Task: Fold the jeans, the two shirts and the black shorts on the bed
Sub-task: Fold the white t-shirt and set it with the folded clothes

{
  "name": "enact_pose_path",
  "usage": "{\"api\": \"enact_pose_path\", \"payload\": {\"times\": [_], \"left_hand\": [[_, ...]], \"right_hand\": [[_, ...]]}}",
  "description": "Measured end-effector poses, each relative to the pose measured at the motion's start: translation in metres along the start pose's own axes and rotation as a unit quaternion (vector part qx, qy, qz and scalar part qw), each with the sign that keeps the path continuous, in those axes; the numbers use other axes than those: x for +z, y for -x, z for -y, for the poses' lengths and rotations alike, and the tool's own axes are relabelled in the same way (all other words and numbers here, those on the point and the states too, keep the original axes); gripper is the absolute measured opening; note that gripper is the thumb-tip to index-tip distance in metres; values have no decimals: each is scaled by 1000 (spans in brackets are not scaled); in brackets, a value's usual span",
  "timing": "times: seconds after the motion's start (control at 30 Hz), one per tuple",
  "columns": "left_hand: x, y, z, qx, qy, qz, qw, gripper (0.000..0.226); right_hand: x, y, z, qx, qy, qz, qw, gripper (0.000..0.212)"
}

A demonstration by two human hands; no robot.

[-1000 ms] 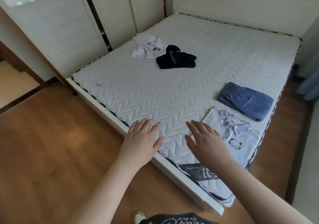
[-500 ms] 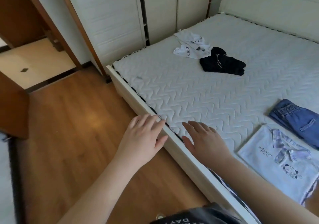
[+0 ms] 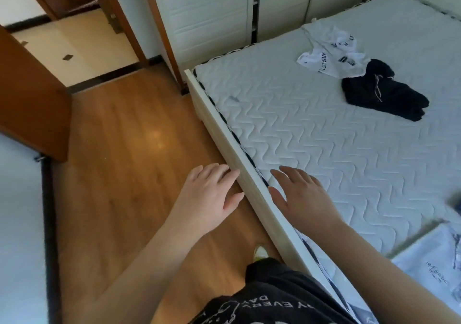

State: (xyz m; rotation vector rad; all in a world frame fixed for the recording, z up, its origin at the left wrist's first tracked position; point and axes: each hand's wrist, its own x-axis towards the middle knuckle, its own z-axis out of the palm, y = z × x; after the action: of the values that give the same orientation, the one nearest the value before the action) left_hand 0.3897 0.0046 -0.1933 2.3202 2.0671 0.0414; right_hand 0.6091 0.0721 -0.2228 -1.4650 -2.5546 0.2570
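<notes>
From the head camera, both forearms reach forward with fingers straight and slightly spread, each grip holding nothing. The left hand hangs over the wooden floor, its fingertips close to the pale bed frame rail, though whether they touch it cannot be told. The right hand lies flat just past the rail, over the near edge of the quilted white mattress. Far across the bed, near its upper corner, a crumpled white shirt with dark lettering sits unfolded, and the black shorts lie bunched just beside it, their upper edge touching or overlapping the shirt's lower hem. At the lower right edge of the view a folded pale shirt rests flat on the mattress, blurred and partly cut off; above it a small dark blue scrap at the frame's edge is too blurred to identify. Between the hands and the crumpled clothes lies bare mattress. White wardrobe doors stand beyond the bed's corner, an open brown door to the left leads to a lighter floor, and the person's black printed top fills the bottom.
</notes>
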Motion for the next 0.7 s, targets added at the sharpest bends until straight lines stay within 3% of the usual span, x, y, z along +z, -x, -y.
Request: {"api": "enact_pose_path", "payload": {"times": [0.23,0.4,0.57,0.7], "left_hand": [[6,-6,68,-129,11,32,991,57],[11,20,146,-263,24,18,964,61],[22,31,236,-292,-8,35,956,57],[14,42,311,-304,17,22,952,55]], "right_hand": [[11,-109,44,-130,14,59,990,54],[30,-181,96,-193,13,56,979,50],[67,-242,174,-206,17,36,978,51],[88,-286,233,-252,23,71,965,54]]}}
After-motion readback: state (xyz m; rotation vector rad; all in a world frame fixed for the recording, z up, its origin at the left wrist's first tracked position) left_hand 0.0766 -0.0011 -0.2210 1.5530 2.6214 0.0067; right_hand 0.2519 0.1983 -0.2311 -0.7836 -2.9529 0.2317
